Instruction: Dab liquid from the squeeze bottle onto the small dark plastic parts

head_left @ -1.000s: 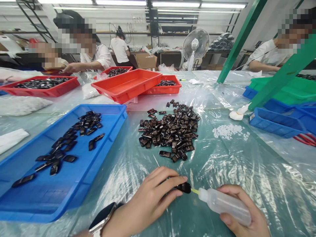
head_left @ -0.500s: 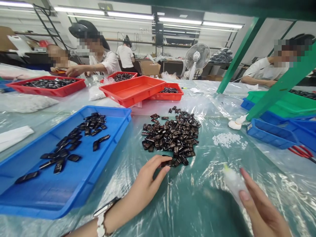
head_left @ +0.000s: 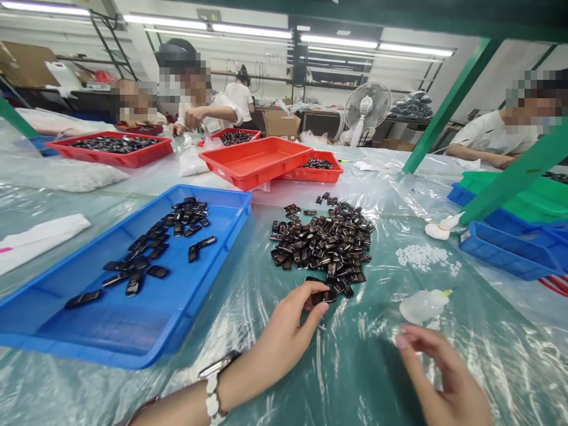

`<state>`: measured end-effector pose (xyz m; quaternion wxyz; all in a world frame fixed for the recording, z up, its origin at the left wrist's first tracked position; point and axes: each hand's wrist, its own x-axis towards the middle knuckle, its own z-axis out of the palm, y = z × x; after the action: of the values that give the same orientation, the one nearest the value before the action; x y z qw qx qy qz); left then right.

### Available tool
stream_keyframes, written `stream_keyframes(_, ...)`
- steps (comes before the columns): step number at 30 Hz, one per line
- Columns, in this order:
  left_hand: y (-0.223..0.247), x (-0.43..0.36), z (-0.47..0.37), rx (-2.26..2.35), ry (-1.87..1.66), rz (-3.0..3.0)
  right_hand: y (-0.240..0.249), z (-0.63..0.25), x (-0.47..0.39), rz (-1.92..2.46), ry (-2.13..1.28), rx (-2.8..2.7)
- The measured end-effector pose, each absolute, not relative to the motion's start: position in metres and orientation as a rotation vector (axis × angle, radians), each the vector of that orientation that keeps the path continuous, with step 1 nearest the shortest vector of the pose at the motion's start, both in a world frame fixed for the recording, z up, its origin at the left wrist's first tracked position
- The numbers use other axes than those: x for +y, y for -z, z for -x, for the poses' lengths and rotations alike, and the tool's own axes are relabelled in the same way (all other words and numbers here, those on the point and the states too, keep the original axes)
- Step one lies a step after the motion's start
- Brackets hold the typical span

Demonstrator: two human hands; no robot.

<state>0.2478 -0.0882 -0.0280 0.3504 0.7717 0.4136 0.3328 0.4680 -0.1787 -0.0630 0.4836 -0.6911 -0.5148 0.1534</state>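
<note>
Clock directions taken from the pile centre, 12 being far side. Pile of small, glossy, dark brown-black oblong pieces [head_left: 326, 234] heaped loosely on the clear plastic sheet [head_left: 355, 378] over the green worktop.

Left hand [head_left: 293, 322] at the pile's 6-to-7 o'clock edge, thumb and index nearly closed, pinching one glossy dark oblong piece [head_left: 323, 297] between the tips; neighbouring pieces just beside it. Left wrist wears a dark-faced watch [head_left: 220, 363] and a white-linked bracelet [head_left: 213, 399].

Right hand [head_left: 446, 376] between 4 and 5 o'clock, fingers half curled, thumb and index a little apart, nothing in the grasp. Just beyond its fingertips, at 4 o'clock, a translucent white squeeze bottle [head_left: 422, 306] lies on its side, yellow-green nozzle [head_left: 446, 293] aimed toward 2 o'clock; whether a fingertip touches it, can't tell.

Scatter of tiny white bits [head_left: 426, 257] at 3 o'clock, narrow blue plastic bin [head_left: 506, 251] further out the same way. Large rectangular blue plastic tray [head_left: 189, 290] at 8 to 9 o'clock, black glossy pieces [head_left: 153, 239] strewn inside. Tilted red plastic tray [head_left: 260, 157] between 10 and 11, resting partly on another red tray [head_left: 313, 174]. Co-workers in white tops: one at 10 o'clock [head_left: 224, 109], one at 2 [head_left: 492, 139].
</note>
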Motion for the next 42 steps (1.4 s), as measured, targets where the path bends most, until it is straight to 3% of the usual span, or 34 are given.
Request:
stream_keyframes(3,0.030,-0.089,-0.248,1.054,-0.872,-1.976,0.059,-0.430,-0.168,1.519,-0.504,-1.613)
stream_keyframes(8,0.030,-0.085,-0.247,1.032,-0.881,-1.968,0.061,-0.401,-0.139,1.398,-0.660,-1.730)
stream_keyframes(23,0.026,-0.093,-0.246,0.770,-0.859,-2.170,0.024,-0.423,-0.143,1.127,-1.382,-0.916)
stream_keyframes(38,0.007,-0.101,-0.244,0.521,-0.857,-2.457,0.025,-0.433,-0.149,1.016,-1.620,-0.868)
stream_keyframes(42,-0.015,-0.091,-0.225,0.667,-1.182,-2.892,0.022,-0.429,-0.163,1.068,-1.427,-0.917)
